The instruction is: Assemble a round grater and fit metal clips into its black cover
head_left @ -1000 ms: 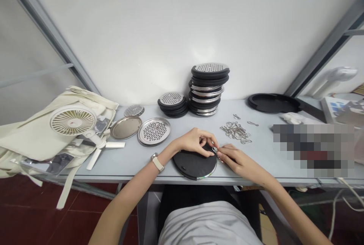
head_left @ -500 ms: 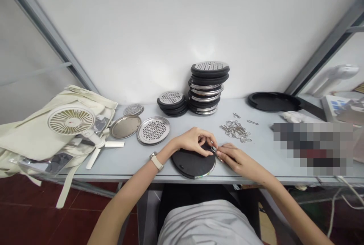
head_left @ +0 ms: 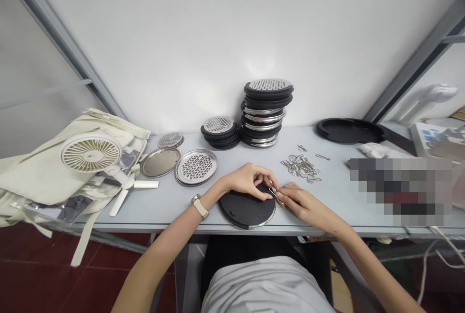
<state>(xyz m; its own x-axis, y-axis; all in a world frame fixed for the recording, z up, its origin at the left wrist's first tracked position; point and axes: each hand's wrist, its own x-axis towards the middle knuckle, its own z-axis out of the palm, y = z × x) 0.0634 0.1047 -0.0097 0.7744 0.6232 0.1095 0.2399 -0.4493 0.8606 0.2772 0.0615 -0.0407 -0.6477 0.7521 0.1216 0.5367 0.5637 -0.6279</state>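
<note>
Barely anything has shifted since the last look: the right hand (head_left: 300, 205) sits a touch nearer the disc, and a small steel clip (head_left: 273, 192) shows a little clearer at its fingertips. Thumb and forefinger are closed together on that clip, at the far edge of a black round disc (head_left: 245, 211) with a steel rim, which lies flat on the pale grey worktop (head_left: 163, 211). The left hand (head_left: 249, 181) curls over the same edge; I cannot tell whether it is clamping. The work in hand appears to be at that edge, clip against disc. Fingers hide where the two meet. Just beyond lies a heap of loose clips (head_left: 301, 167), and a stack of perforated steel-faced discs (head_left: 268, 109) stands further back. A blurred patch (head_left: 399, 192) masks the worktop's right end.
</note>
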